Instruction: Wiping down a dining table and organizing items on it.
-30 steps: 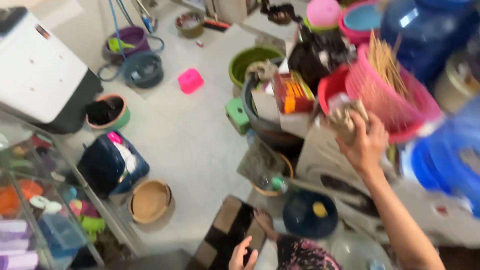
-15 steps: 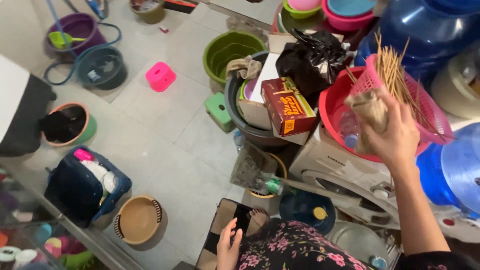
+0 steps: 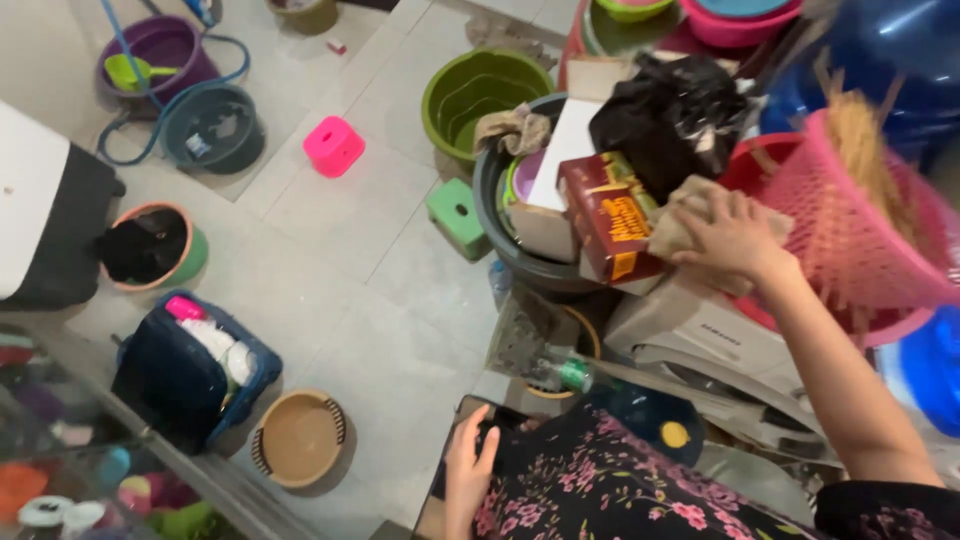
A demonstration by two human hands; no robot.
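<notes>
Beside the red box, crumpled beige cloth, right hand fingers clamped on it, slightly blurred

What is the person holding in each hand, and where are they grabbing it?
The right hand lies over a crumpled tan cloth, gripping its top, beside the red box. The left hand rests on a dark flat thing by the lap; whether it grips cannot be told.

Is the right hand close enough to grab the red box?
Probably yes. The right hand holds a tan cloth right beside the red box, and nothing sits between them. It would likely have to put the cloth down first.
</notes>
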